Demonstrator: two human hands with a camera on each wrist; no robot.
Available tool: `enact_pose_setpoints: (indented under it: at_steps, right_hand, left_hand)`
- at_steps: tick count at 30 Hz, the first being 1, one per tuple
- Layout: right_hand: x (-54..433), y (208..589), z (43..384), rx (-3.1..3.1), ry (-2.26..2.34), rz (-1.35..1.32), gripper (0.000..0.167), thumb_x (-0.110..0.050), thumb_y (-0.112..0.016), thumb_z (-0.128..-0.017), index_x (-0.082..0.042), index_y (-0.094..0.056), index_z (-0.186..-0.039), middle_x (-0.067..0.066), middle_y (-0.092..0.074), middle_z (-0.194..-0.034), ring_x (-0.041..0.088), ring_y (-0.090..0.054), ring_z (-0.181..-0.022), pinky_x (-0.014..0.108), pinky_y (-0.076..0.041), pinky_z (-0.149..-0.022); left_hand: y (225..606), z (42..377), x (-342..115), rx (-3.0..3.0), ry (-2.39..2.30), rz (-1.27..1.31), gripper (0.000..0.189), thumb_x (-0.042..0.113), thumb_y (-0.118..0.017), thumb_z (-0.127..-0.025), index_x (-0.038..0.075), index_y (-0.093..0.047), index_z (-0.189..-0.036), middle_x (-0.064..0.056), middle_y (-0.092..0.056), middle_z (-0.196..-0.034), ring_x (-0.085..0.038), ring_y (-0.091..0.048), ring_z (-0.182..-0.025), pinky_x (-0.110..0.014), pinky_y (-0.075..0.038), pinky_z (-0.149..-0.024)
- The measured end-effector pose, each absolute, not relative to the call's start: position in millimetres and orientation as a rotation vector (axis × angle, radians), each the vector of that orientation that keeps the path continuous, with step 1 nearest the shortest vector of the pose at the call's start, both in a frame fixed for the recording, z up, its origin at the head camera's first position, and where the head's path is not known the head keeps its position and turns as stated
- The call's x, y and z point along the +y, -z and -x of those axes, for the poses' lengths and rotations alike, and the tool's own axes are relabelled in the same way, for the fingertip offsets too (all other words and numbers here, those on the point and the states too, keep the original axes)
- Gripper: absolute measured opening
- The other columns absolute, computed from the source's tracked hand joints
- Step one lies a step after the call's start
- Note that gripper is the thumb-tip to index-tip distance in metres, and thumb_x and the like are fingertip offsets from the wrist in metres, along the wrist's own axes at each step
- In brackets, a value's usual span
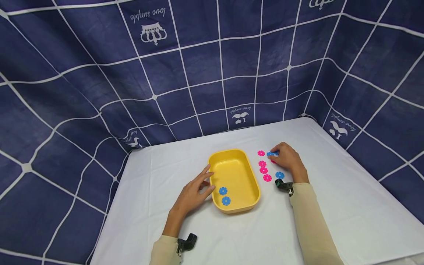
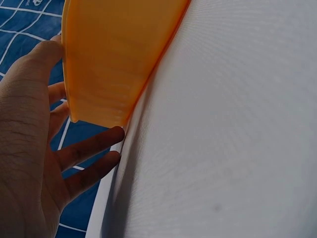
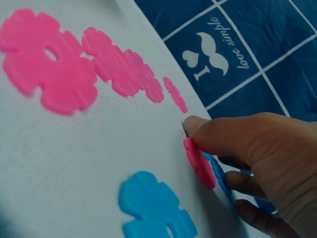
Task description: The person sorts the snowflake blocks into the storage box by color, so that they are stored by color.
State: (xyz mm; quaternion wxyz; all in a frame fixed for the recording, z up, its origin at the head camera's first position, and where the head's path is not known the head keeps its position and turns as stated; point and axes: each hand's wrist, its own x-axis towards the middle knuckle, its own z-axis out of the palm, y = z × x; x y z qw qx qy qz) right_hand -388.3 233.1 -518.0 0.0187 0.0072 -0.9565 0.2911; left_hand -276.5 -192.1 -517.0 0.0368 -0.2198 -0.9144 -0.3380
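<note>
A yellow tray [image 1: 236,211] stands on the white table, with two blue flower-shaped plastic discs [image 1: 226,201] lying inside. Against its left rim rests my left hand [image 1: 193,192], fingers spread and fairly straight; the left wrist view shows this hand [image 2: 34,134] beside the tray's wall [image 2: 114,54]. To the right of the tray, my right hand [image 1: 287,157] pinches a blue flower-shaped disc [image 1: 269,154] between thumb and finger. A pink disc [image 3: 199,163] and another blue disc [image 3: 221,174] lie just under that hand, partly covered.
Several pink discs [image 1: 263,170] form a rough column between the tray and my right hand. Nearer my right wrist lies a blue disc [image 1: 279,175]. A navy cloth with white lines [image 1: 205,73] hangs around the table's back and sides.
</note>
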Motion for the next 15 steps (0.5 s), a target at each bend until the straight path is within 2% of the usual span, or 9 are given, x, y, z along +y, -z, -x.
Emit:
enact_pose_setpoints:
  at_steps: [6, 15]
  right_hand:
    - [233.4, 519.8, 387.8, -2.951, -0.906, -0.007, 0.041, -0.032, -0.080, -0.096, 0.000, -0.077, -0.122, 0.022, -0.063, -0.135, 0.043, -0.057, -0.128, 0.067, -0.046, -0.113]
    - [232.5, 520.2, 385.4, -2.923, -0.856, -0.049, 0.040, -0.034, -0.080, -0.096, 0.000, -0.077, -0.118, 0.021, -0.065, -0.132, 0.042, -0.059, -0.125, 0.066, -0.047, -0.111]
  left_hand:
    - [517.1, 277.7, -193.1, -2.804, 1.032, 0.688, 0.059, 0.055, -0.067, -0.104, 0.029, -0.058, -0.156, 0.025, -0.027, -0.174, -0.005, -0.070, -0.113, -0.042, -0.059, -0.099]
    - [516.1, 275.7, -192.2, -2.824, 1.065, 0.665, 0.057, 0.051, -0.069, -0.104, 0.031, -0.057, -0.157, 0.025, -0.028, -0.174, -0.009, -0.071, -0.116, -0.045, -0.059, -0.101]
